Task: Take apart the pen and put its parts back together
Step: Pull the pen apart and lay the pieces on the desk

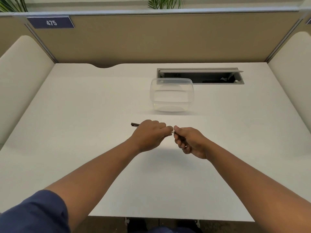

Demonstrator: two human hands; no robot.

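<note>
A: How much of the pen (pixel 135 124) could you see?

B: Little. Its dark end stuck out past the left hand (pixel 149 135), pointing left, above the white desk (pixel 84 132). The rest of the barrel was buried in that fist, fingers curled round it. Between the two hands a short pale piece (pixel 172 131) showed, and I could not tell which part of the pen it was.

A: And the right hand (pixel 189 142)?

B: Fingers curled as well, thumb and forefinger pinching at that pale piece. Something dark lay inside the palm, too hidden to name. The hands met almost knuckle to knuckle over the middle of the desk.

A: What stood around them?

B: A clear plastic tub (pixel 171 96) farther back, well apart from the hands, with nothing I could make out inside. Behind it, an open cable hatch (pixel 200 76) in the desk; its contents were dark and unclear. Beige partition walls (pixel 151 39) closed the back and sides, one with a plate reading 475 (pixel 51 22). Plant leaves (pixel 165 2) were cut off at the top. The near desk edge ran beneath the forearms; bare surface lay wide to left and right.
</note>
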